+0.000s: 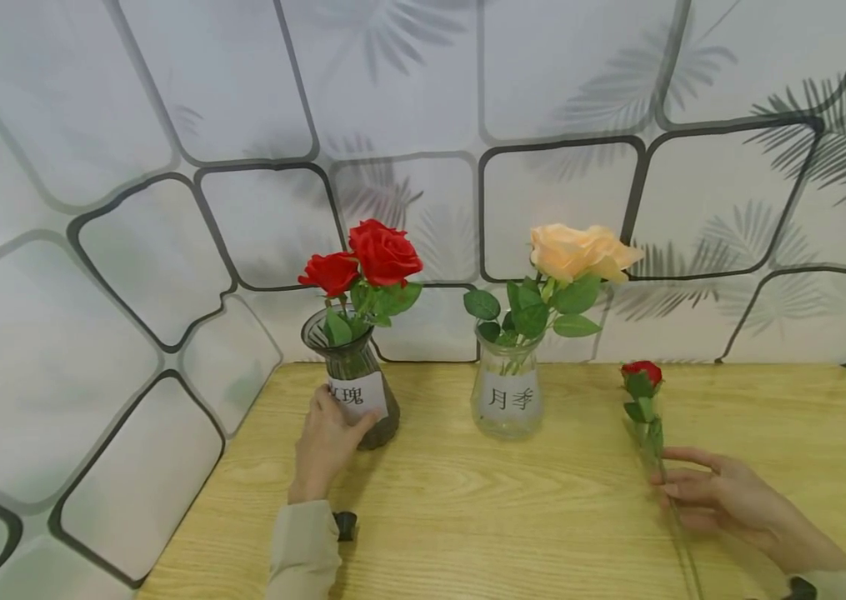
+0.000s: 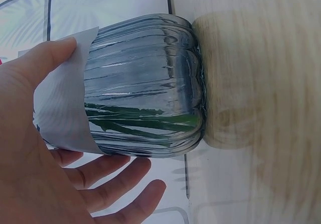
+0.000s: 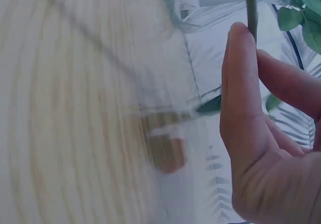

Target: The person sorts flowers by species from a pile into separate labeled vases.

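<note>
At the left, a grey glass vase (image 1: 372, 429) with a white paper label (image 1: 357, 397) stands on the table, two red roses (image 1: 385, 252) in its neck. My left hand (image 1: 327, 442) holds its side; in the left wrist view the thumb (image 2: 62, 48) lies on the label and the other fingers are spread along the opposite side. Green stems (image 2: 145, 121) show through the glass. On the right, my right hand (image 1: 723, 496) pinches the stem of a single red rose (image 1: 642, 375) between thumb and fingers, bloom pointing away from me. That stem (image 3: 252, 5) also appears beside the fingertips in the right wrist view.
Between the hands, towards the wall, stands a clear glass vase (image 1: 508, 421) with a white label and a peach-coloured flower (image 1: 580, 252) with green leaves. The patterned wall (image 1: 407, 108) rises directly behind the wooden table (image 1: 483, 517).
</note>
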Demonstrator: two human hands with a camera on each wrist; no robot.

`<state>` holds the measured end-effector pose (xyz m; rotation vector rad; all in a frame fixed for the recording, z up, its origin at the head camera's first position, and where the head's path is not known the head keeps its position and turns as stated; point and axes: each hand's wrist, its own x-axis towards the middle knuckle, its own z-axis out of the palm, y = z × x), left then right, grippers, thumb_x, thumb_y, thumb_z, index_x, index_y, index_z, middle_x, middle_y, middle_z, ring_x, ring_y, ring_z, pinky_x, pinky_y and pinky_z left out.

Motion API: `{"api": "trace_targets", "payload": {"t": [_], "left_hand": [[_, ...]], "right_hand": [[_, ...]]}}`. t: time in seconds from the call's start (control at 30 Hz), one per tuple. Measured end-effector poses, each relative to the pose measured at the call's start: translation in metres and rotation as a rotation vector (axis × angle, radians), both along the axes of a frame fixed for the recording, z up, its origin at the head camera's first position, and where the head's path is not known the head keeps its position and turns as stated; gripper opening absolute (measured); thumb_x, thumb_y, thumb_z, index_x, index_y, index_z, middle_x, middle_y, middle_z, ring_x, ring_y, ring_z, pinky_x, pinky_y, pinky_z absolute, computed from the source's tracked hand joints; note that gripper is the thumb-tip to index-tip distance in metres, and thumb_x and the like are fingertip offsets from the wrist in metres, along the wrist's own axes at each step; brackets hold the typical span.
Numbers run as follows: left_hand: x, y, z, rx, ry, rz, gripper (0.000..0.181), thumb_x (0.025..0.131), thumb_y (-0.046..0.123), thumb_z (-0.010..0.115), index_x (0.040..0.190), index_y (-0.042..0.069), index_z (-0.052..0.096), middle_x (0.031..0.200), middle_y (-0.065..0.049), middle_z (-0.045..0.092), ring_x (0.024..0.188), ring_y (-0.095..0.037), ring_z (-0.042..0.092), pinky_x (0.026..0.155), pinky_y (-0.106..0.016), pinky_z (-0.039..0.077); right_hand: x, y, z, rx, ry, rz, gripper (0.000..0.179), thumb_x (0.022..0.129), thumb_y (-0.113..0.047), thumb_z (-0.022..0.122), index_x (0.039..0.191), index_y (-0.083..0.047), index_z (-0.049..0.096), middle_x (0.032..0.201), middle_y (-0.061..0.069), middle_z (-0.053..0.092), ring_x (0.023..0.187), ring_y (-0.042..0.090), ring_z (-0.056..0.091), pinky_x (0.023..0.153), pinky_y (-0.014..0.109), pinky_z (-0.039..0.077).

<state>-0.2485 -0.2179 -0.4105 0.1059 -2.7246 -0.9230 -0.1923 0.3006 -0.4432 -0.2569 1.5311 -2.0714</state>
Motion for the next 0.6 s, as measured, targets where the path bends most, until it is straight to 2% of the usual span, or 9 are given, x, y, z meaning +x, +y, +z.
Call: {"api": "trace_targets", "payload": {"t": [0.17,0.33,0.43,0.6], "left_hand": [[0.000,-0.001,0.000,0.003,0.000,-0.003,0.088,0.091,0.049,0.073,0.143,-0.010,0.031,0.123,-0.027,0.052,0.107,-0.042,0.058,0.083,-0.058,0.051],[0.001,-0.002,-0.002,0.002,0.002,-0.007,0.088,0.091,0.047,0.073,0.142,-0.010,0.031,0.120,-0.027,0.052,0.104,-0.041,0.059,0.081,-0.057,0.052],[0.001,-0.002,-0.001,0.011,-0.005,-0.009,0.088,0.091,0.048,0.073,0.142,-0.010,0.031,0.121,-0.027,0.051,0.105,-0.041,0.059,0.082,-0.057,0.052],[0.000,-0.001,0.000,0.030,-0.016,-0.011,0.089,0.091,0.047,0.073,0.143,-0.010,0.029,0.122,-0.028,0.050,0.106,-0.042,0.058,0.085,-0.057,0.051]], "right_hand": [[0.000,-0.006,-0.001,-0.099,0.026,-0.073,0.050,0.103,0.009,0.043,0.116,-0.031,0.069,0.115,0.001,0.072,0.102,0.021,0.071,0.085,0.036,0.058],[0.003,-0.017,0.001,-0.138,0.050,-0.204,0.048,0.103,0.011,0.044,0.115,-0.029,0.067,0.112,0.004,0.073,0.100,0.020,0.071,0.082,0.038,0.059],[0.005,-0.025,0.004,-0.122,0.032,-0.303,0.045,0.102,0.012,0.046,0.114,-0.028,0.063,0.108,0.004,0.073,0.097,0.020,0.072,0.080,0.039,0.059],[0.007,-0.038,0.008,-0.165,-0.005,-0.437,0.041,0.100,0.014,0.048,0.115,-0.023,0.057,0.104,0.007,0.072,0.094,0.022,0.072,0.080,0.040,0.060]]}}
